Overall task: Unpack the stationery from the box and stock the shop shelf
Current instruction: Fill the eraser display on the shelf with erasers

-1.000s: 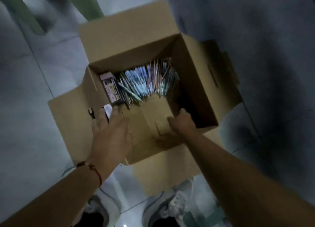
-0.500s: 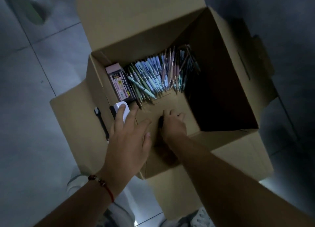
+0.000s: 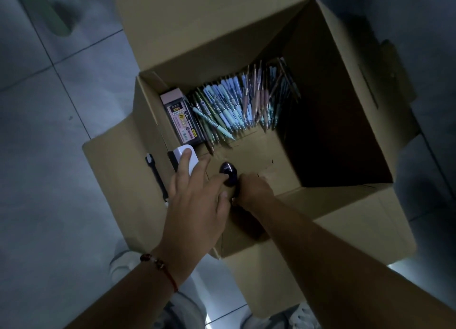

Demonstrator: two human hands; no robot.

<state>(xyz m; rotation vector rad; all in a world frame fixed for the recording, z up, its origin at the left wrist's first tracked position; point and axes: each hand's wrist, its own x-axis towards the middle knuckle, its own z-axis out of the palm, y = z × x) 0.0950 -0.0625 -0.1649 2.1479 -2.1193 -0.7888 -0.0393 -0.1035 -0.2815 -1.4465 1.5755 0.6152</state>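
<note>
Ideally the person lifts the small items clear before reaching for the pens stacked against the far wall of the open box. The left hand lies spread, fingertip resting on a white object. The right hand seems curled round a dark rounded object, though dimness hides the grip.

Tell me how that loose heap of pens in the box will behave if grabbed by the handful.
The pens lie loose and unbundled, so a handful would probably splay and some slip out. They look slim, smooth and round, so likely light and apt to roll. The box walls should contain strays.
</note>
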